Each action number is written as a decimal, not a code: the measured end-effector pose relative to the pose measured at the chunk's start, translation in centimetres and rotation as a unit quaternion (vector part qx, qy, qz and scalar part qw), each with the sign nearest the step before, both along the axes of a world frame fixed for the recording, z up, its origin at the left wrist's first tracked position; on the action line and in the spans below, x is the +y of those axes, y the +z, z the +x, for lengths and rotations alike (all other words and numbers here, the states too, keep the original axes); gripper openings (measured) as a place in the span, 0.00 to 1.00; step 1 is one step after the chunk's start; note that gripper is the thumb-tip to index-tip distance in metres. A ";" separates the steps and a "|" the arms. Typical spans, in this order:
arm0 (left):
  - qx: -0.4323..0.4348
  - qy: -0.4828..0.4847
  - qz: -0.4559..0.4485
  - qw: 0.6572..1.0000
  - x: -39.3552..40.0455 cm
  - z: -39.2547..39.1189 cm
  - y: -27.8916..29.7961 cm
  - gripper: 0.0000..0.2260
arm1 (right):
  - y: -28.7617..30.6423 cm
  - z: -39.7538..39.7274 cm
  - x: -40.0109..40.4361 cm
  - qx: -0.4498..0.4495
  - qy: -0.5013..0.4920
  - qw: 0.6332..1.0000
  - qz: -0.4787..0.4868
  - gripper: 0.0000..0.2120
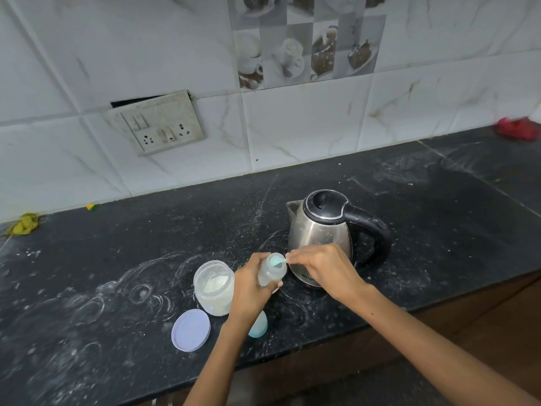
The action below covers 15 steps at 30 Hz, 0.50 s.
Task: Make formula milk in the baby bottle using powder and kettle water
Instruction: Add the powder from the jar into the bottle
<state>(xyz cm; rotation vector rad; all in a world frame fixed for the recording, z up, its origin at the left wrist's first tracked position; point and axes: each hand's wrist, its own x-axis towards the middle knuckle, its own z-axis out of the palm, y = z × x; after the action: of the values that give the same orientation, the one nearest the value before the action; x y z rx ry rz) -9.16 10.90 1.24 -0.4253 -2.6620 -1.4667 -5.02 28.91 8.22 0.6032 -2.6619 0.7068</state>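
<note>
My left hand (248,284) grips the clear baby bottle (270,272) and tilts its open mouth toward the right. My right hand (317,266) pinches a small pale blue scoop (276,261), whose bowl sits in the bottle's mouth. An open clear jar of white powder (214,287) stands just left of the bottle. Its lilac lid (191,329) lies flat in front of it. A teal bottle cap (259,325) shows partly under my left wrist. The steel kettle (322,230) with a black handle stands behind my right hand, lid shut.
The black stone counter (117,259) is smeared with white powder marks. Its front edge runs diagonally at lower right. A socket panel (159,124) sits on the tiled wall. A yellow cloth (25,224) lies far left, a red object (516,128) far right.
</note>
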 end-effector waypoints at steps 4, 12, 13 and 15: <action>-0.001 -0.005 -0.009 1.000 0.2 -0.1 -0.2 0.23 | 0.0 -0.4 0.2 -0.033 -0.004 0.999 0.010 0.15; -0.006 -0.005 -0.009 1.000 0.4 -0.4 -0.3 0.23 | -0.5 -0.8 0.5 -0.058 -0.011 0.998 0.014 0.14; -0.003 -0.005 -0.012 1.000 0.4 -0.4 -0.3 0.23 | -0.3 -0.8 0.4 -0.073 -0.014 0.997 0.020 0.14; -0.004 -0.008 -0.011 1.000 0.5 -0.5 -0.4 0.23 | -0.3 -1.0 0.5 -0.056 -0.010 0.998 0.009 0.16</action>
<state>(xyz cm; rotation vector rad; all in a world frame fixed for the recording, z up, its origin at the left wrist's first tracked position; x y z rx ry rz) -9.62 11.39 0.80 -0.4433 -2.6896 -1.4464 -6.00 29.36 7.87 0.5561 -2.7769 0.7322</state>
